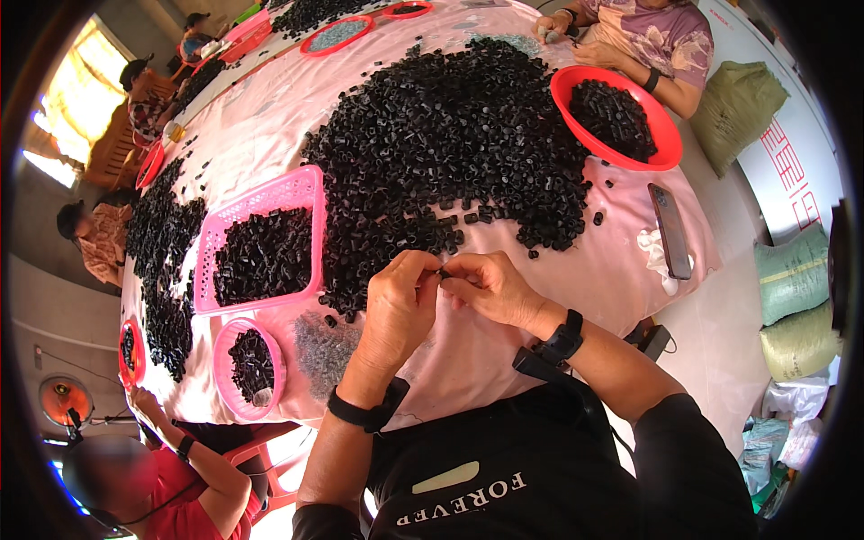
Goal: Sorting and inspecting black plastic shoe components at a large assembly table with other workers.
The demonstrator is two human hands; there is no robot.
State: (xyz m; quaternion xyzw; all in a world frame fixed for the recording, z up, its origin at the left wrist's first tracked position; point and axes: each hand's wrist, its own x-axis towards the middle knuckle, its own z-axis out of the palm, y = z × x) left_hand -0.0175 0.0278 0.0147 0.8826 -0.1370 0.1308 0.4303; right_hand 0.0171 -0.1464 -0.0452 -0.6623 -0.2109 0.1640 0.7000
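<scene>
My left hand (400, 301) and my right hand (495, 288) meet over the table's near side, fingertips pinched together. Between them is a small black plastic part (444, 274), mostly covered by the fingers. Just beyond my hands spreads a big heap of small black plastic parts (450, 135). Left of my left hand lies a pile of small clear pieces (326, 353). Next to that pile, a round pink basket (220, 364) holds black parts and a clear piece. A rectangular pink basket (312, 184) behind it is filled with more black parts.
The table has a pink cloth (531, 337). A red bowl (661, 157) of black parts stands at the right, near a phone (669, 229) on white tissue (652, 256). Co-workers sit around, one in red (216, 486) close on my left. Sacks (792, 270) line the right side.
</scene>
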